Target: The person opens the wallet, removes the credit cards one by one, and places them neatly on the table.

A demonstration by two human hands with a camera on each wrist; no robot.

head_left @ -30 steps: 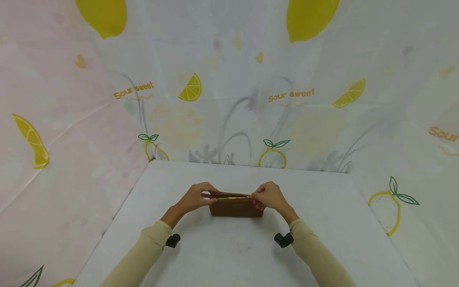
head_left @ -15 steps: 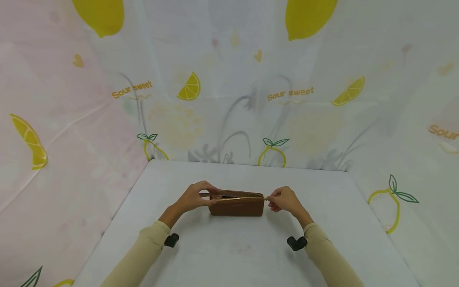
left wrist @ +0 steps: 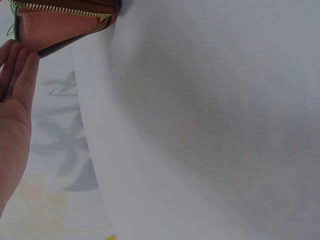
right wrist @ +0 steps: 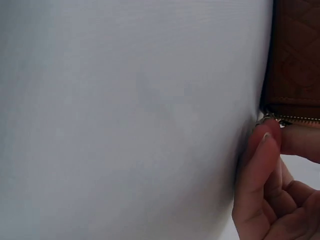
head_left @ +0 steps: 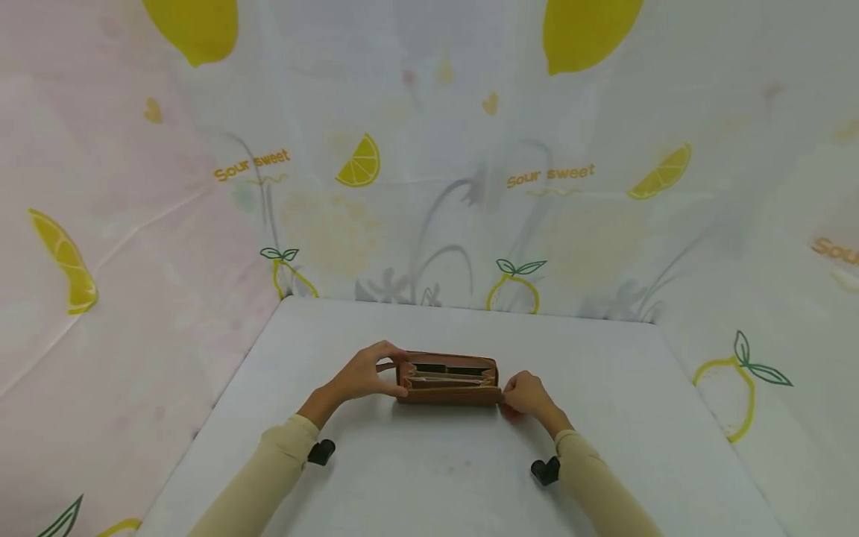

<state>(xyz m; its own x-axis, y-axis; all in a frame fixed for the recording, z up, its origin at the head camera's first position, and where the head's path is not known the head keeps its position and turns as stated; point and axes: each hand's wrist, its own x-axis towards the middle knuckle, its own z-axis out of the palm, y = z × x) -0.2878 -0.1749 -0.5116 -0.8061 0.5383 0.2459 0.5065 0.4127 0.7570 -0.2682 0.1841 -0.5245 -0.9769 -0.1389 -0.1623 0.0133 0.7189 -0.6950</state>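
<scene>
A brown wallet (head_left: 448, 396) is being held on the bench (head_left: 429, 466), in front of the person and between the two hands, with its long mouth facing up toward the head camera. The mouth is being kept spread, so that a tan lining, dark slots and pale-edged dividers (head_left: 446, 379) are being shown inside. Along the rim, gold zip teeth (left wrist: 62, 9) are being displayed in the left wrist view, where a pinkish-tan side panel (left wrist: 57, 29) is also being exposed.

The wallet's left end is being gripped by the left hand (head_left: 367, 374): its thumb is being placed at the front rim and its fingers at the back rim, well parted from each other across the opening. At the right end, a small metal zip pull (right wrist: 266, 119) is being pinched by the right hand (head_left: 526, 394), its thumb and forefinger being pressed nearly together and the other fingers being curled in.

A black camera (head_left: 322, 452) is being worn at the left wrist and another black device (head_left: 546, 471) at the right, beside cream sleeves (head_left: 600, 477). Behind and around the bench, a pale cloth (head_left: 429, 97) printed with lemons and the words "Sour sweet" is being hung.
</scene>
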